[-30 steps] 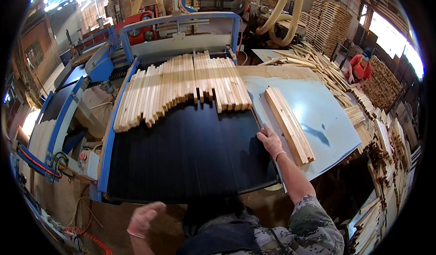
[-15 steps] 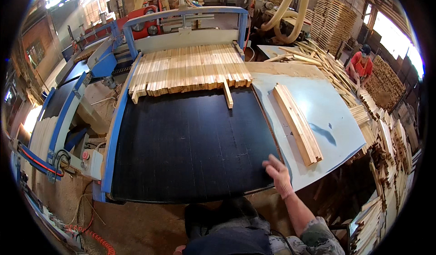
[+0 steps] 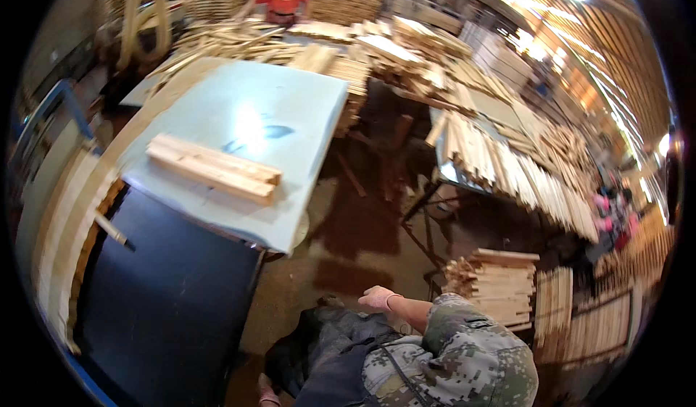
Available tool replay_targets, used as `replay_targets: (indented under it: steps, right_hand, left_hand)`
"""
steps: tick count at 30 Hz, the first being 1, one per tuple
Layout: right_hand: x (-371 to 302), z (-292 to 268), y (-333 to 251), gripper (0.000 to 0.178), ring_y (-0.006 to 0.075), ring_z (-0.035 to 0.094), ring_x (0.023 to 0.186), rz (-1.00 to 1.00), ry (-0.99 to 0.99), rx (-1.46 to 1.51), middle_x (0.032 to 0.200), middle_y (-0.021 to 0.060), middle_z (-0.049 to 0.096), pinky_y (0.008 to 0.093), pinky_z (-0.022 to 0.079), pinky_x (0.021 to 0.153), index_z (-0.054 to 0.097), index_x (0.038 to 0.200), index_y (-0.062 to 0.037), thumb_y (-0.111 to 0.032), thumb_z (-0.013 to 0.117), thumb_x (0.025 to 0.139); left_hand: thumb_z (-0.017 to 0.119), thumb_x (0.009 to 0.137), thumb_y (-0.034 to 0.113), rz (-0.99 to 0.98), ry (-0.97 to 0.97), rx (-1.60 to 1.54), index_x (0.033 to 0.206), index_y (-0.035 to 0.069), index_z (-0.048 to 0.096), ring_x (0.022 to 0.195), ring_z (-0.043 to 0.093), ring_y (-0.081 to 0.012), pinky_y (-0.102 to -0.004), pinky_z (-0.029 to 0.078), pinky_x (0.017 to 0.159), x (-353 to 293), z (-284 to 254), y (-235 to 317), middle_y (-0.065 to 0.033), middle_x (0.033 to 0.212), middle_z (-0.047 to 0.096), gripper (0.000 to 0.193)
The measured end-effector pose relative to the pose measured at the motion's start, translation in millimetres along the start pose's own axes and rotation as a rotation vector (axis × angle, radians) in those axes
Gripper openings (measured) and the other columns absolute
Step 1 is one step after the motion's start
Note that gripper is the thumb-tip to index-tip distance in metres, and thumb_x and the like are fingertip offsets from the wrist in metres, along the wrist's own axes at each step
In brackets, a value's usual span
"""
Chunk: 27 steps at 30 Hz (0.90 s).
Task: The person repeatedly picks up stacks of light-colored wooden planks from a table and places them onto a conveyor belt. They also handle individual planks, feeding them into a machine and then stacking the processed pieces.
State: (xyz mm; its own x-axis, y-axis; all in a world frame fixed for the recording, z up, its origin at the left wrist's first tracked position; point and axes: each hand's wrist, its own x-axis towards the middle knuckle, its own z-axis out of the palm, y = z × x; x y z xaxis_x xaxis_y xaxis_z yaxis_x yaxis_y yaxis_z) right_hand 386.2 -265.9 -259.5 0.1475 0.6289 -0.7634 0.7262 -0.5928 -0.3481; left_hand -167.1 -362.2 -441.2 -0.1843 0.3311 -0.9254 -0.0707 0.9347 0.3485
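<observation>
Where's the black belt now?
The black belt is at lower left in the head view, beside the pale blue table, left of the right hand.

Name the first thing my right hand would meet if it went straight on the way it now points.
Probably the side edge of the black belt, to the left across the floor. Height is unclear, so the right hand might pass above it.

Pale-tan sticks [image 3: 210, 165]; black belt [image 3: 174, 276]; pale-blue tabletop [image 3: 196, 99]; grey-green camouflage sleeve [image 3: 478, 338]
</observation>
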Motion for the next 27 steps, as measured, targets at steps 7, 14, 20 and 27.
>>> replay_targets:
  steps: [7, 14, 20, 27]
  right_hand:
    - [-1, 40, 154, 0.047, 0.0302, 0.071, 0.089, 0.133, -0.060, 0.193, 0.102, 0.0144, 0.075, 0.0448, 0.057, 0.081, 0.077, 0.113, -0.0044, -0.046, 0.060, 0.099]
    - [-32, -11, 250, 0.050, 0.0290, 0.069, 0.082, 0.130, -0.010, 0.407, 0.094, 0.0148, 0.075, 0.0436, 0.055, 0.078, 0.078, 0.104, -0.0029, -0.049, 0.059, 0.098]
    - [-9, -55, 351, 0.057, 0.0399, 0.074, 0.114, 0.286, 0.034, 0.375, 0.115, 0.0245, 0.078, 0.0475, 0.055, 0.101, 0.080, 0.114, 0.0007, -0.050, 0.058, 0.097]
    - [-4, -95, 360, 0.066, 0.0379, 0.057, 0.144, 0.357, 0.312, 0.867, 0.151, 0.0227, 0.064, 0.0426, 0.044, 0.119, 0.067, 0.144, -0.0009, -0.048, 0.065, 0.098]
  left_hand:
    - [0.058, 0.108, 0.033, 0.091, -0.116, 0.166, 0.128, 0.005, 0.071, 0.100, 0.069, -0.0303, -0.0436, 0.057, 0.094, -4, 56, 96, -0.0129, 0.124, 0.073, 0.037]
    - [0.056, 0.105, 0.053, 0.106, 0.018, 0.506, 0.122, 0.001, 0.077, 0.105, 0.071, -0.0333, -0.0447, 0.056, 0.095, -7, 201, 71, -0.0182, 0.120, 0.076, 0.058]
    - [0.058, 0.105, 0.042, 0.391, 0.006, 1.285, 0.131, 0.004, 0.074, 0.109, 0.074, -0.0340, -0.0479, 0.057, 0.090, 0, 309, 76, -0.0211, 0.117, 0.079, 0.049]
    - [0.056, 0.107, 0.033, 0.730, -0.286, 1.625, 0.137, 0.007, 0.068, 0.108, 0.074, -0.0406, -0.0477, 0.058, 0.090, -20, 430, 152, -0.0177, 0.120, 0.078, 0.041]
